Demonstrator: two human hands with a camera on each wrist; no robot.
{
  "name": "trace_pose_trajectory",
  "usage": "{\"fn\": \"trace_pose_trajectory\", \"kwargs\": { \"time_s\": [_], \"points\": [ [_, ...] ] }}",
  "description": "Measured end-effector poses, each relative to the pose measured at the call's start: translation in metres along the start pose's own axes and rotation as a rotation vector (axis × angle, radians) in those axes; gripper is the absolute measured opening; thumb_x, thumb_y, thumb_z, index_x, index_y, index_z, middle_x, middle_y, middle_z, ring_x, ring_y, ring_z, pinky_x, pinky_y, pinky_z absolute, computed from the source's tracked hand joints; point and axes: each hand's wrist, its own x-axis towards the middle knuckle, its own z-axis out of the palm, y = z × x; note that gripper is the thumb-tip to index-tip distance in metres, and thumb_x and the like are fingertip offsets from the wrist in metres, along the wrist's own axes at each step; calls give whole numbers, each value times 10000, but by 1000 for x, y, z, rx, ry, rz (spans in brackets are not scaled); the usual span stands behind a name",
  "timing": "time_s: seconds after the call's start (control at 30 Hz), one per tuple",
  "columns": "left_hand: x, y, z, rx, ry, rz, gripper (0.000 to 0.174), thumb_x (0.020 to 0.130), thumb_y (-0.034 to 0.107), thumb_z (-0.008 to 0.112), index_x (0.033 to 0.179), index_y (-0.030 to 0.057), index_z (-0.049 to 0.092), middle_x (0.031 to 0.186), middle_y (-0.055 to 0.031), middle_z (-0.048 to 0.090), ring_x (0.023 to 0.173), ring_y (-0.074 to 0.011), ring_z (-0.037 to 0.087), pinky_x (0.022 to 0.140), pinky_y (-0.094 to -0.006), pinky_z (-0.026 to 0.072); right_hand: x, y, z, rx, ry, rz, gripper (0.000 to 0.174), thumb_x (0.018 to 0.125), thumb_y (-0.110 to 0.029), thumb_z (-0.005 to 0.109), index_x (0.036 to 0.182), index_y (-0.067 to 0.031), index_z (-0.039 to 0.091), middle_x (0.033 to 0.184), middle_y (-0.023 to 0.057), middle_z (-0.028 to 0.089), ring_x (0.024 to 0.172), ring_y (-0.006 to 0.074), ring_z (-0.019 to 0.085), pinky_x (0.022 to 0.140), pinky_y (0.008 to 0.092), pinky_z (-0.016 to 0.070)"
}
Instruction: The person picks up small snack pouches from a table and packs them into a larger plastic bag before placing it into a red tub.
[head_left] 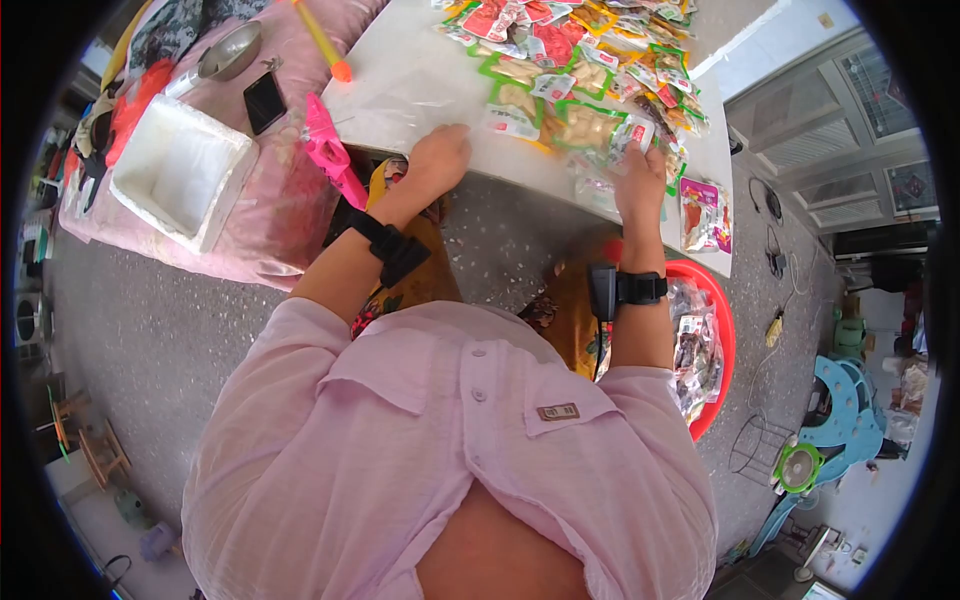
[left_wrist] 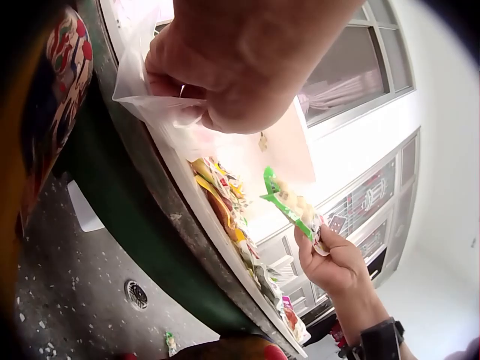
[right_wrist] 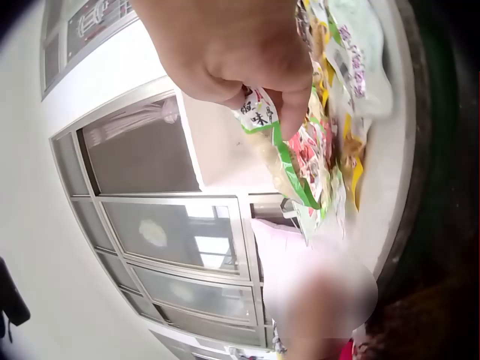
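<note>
At the near edge of the white table (head_left: 375, 105), my left hand (head_left: 440, 162) grips a translucent plastic bag (left_wrist: 142, 101), whose thin film hangs past the table edge in the left wrist view. Fingers curl into the film there, and the wrist hides part of it. My right hand (head_left: 641, 182) pinches a green-edged snack packet (head_left: 590, 126) by one end, thumb against fingers. Pale pieces show through the packet's clear front (right_wrist: 271, 159) in the right wrist view. Many more snack packets (head_left: 545, 45) lie heaped beyond and beside it.
A red tub (head_left: 722, 330) of packaged items stands below my right forearm. Left of the table, a pink-covered surface (head_left: 285, 215) bears a white foam box (head_left: 185, 170), a phone (head_left: 264, 102) and a metal pan (head_left: 232, 52). A pink toy (head_left: 328, 150) leans near the table's corner.
</note>
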Motion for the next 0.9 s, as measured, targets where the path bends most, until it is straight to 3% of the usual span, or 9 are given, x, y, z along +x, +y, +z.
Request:
{"fn": "trace_pose_trajectory", "kwargs": {
  "time_s": [0.1, 0.2, 0.6, 0.77, 0.87, 0.9],
  "points": [
    [-2, 11, -4, -56, -79, -158, 180, 764, 193, 406, 816, 37, 481, 768, -177, 535, 749, -344, 506, 652, -429, 395, -16, 6, 12, 160, -64, 134, 137, 836, -88, 405, 942, -64, 490, 885, 61, 555, 740, 176, 566, 632, 387, 501],
    [-1, 13, -6, -79, -141, -227, 200, 779, 216, 393, 821, 38, 472, 766, -178, 542, 750, -347, 509, 656, -427, 390, -27, 16, 22, 224, -74, 207, 138, 835, -85, 407, 938, -42, 488, 894, 91, 557, 764, 195, 580, 621, 382, 503],
    [3, 5, 5, -130, -39, -142, 169, 768, 177, 436, 766, 17, 488, 734, -179, 516, 736, -338, 496, 631, -399, 389, -48, 27, 45, 161, -177, 289, 150, 833, -83, 400, 947, -27, 481, 894, 92, 555, 777, 198, 572, 643, 377, 487],
    [-2, 24, -6, 34, -44, -89, 155, 764, 173, 429, 770, 29, 485, 736, -162, 523, 702, -337, 508, 615, -416, 408, -53, 43, 53, 56, -187, 127, 154, 828, -74, 394, 952, -28, 473, 893, 90, 548, 779, 204, 562, 656, 370, 478],
    [2, 35, -10, 101, -70, -73, 153, 763, 175, 427, 775, 31, 478, 737, -155, 524, 694, -336, 513, 597, -425, 416, -58, 59, 68, 343, -145, 205, 150, 825, -70, 390, 950, -22, 458, 891, 95, 538, 781, 205, 550, 673, 378, 467],
    [3, 38, -12, 121, -76, -70, 153, 763, 176, 427, 776, 31, 475, 738, -153, 524, 693, -335, 515, 590, -427, 417, -58, 66, 70, 285, -168, 156, 147, 824, -72, 392, 948, -22, 452, 894, 97, 534, 786, 205, 545, 681, 377, 463]
  ]
}}
